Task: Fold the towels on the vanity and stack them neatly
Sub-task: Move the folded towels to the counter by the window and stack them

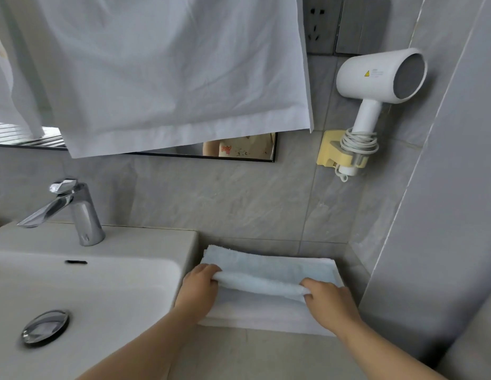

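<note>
- Because the pale blue towel (pixel 269 272) needs its near edge carried evenly, both hands are pinching it at opposite ends: left hand (pixel 199 287) at the lower-centre of the frame, right hand (pixel 328 300) to its right, well apart w/ the edge stretched between them.
- Both hands are closing on that rolled-up near edge, so the fold is probably going away from the person, toward the wall (a judgement, not seen).
- That towel is lying on a white folded towel (pixel 260 314), which is sitting on the vanity top (pixel 239 357) at lower centre-right, just beside the sink (pixel 82 283) – likely so the stack is building in one spot.
- Tight corner btwn basin & side wall is keeping the pile squared.
- A white cloth (pixel 170 69) is hanging over the mirror at upper left; a hair dryer (pixel 376 78) is hanging at upper right, clear of the work.
</note>
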The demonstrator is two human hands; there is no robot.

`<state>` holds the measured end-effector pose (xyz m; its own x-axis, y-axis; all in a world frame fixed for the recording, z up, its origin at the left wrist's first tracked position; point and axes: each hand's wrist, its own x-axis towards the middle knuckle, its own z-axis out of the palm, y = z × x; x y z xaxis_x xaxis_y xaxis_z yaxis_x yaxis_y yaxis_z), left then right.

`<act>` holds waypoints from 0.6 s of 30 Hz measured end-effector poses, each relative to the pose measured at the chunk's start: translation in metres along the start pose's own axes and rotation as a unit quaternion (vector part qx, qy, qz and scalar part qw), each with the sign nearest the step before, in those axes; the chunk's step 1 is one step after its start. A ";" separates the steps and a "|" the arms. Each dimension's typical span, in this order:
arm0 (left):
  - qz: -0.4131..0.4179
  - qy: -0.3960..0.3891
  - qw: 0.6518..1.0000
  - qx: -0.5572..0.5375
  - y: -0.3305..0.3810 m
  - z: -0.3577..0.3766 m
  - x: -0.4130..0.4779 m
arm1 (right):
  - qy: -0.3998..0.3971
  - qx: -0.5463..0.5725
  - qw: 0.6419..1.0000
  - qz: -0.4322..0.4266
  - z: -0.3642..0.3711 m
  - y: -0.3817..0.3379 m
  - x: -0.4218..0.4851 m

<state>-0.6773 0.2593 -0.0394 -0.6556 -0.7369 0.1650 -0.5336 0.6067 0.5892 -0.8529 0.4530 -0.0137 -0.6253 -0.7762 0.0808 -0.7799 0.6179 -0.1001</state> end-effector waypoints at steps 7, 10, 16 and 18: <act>-0.241 0.013 0.909 -0.340 0.019 -0.010 -0.019 | -0.035 -0.095 0.989 0.109 0.002 0.013 -0.022; -0.321 -0.008 0.818 -0.478 0.029 -0.018 -0.020 | -0.041 -0.047 0.983 0.173 -0.005 0.018 -0.021; -0.389 -0.014 0.753 -0.531 0.038 -0.030 -0.006 | -0.062 0.479 0.794 0.369 -0.009 0.022 -0.005; -0.395 -0.007 0.778 -0.489 0.037 -0.027 0.000 | -0.061 0.613 0.682 0.393 -0.007 0.021 0.000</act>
<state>-0.6821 0.2736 0.0036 -0.3384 -0.7575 -0.5583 -0.1151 -0.5556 0.8235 -0.8699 0.4670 -0.0092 -0.7720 -0.3162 -0.5514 0.4518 0.3371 -0.8260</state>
